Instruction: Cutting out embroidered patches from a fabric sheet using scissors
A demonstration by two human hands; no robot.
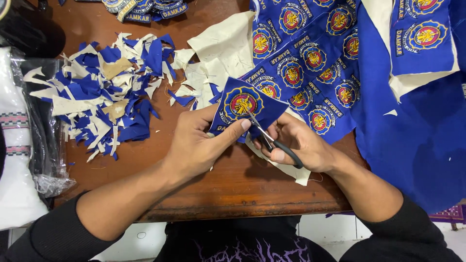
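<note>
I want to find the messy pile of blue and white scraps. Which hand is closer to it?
Left. The left hand sits just right of the scrap pile, pinching a blue patch. The right hand with the scissors is farther right, beyond the patch.

Brown wooden table (pixel 233 187) above pale tiled floor (pixel 320 233).

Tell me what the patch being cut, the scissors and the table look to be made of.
Patch: blue woven cloth with a stitched round emblem and a cream backing, matte. Scissors: shiny metal blades, black handles, probably plastic. Table: brown wood with a semi-gloss finish, grain and a worn front edge showing. Left hand holds the patch; right hand works the scissors.
</note>
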